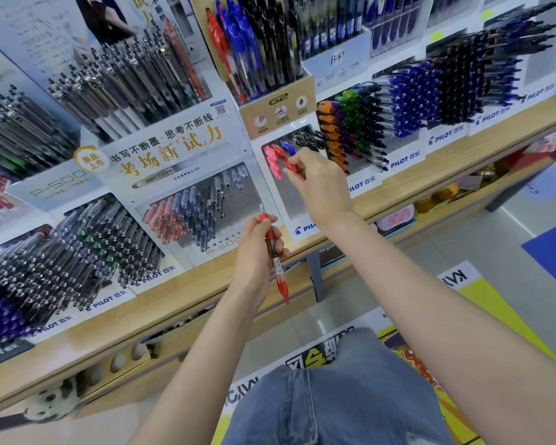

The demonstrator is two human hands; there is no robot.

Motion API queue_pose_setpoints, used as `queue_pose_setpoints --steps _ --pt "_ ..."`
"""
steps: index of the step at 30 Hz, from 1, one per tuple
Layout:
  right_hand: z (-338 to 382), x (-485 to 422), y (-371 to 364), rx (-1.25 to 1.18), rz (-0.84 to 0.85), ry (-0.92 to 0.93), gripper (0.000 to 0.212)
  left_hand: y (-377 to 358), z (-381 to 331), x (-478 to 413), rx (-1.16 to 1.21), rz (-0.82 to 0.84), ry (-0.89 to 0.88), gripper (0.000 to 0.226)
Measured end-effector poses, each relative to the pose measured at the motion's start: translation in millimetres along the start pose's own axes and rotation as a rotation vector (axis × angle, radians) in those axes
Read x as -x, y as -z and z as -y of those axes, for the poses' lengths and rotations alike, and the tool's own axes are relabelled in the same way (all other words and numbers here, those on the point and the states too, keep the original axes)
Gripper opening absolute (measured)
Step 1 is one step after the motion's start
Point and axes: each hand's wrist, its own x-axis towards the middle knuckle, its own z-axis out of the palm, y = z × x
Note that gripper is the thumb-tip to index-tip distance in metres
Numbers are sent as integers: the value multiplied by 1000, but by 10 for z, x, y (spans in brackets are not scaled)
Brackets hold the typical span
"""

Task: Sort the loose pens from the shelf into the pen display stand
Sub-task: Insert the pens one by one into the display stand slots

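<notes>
Right hand [318, 184] is up at the pen display stand [294, 200], thumb and fingers pinched together on a red pen [291, 166]. The pen's end is right at the top-left corner of the slotted panel, just beside the pink pens [272, 162] and the red ones [278, 150] already seated there. Cannot tell if the tip is in a hole yet; the hand covers it.

Left hand [256, 248] waits lower down in front of the wooden shelf [174, 319], fingers curled round a second red pen [278, 271], held roughly upright, clicker end down.

Stand rows run pink, red, then blue pens [288, 146], then black pens [308, 136]. The G2 box [276, 114] sits just above.

Step in hand, as I judge it: seat the red pen among the reds. To do it well:
- Match colour first. It goes by the red ones, not the pink group, which looks similar at a glance.
- Line the barrel up with the tilt of the seated pens, then slide it along that line. Pushing at an angle probably jams it or knocks out the neighbours.
- Keep the pinch near the rear end so the fingers stay clear of the pink pens.
- Let go only once the pen sits at the same depth as the others.
- The left-hand pen is probably next, same spot.
</notes>
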Motion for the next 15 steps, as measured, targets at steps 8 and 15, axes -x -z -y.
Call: queue_pose_setpoints --steps 8,15 --pt "0 -1 -81 32 9 1 21 70 -17 -47 -24 18 -43 21" --pt "-8 -85 -42 105 45 -34 19 71 41 -109 -2 33 -35 21"
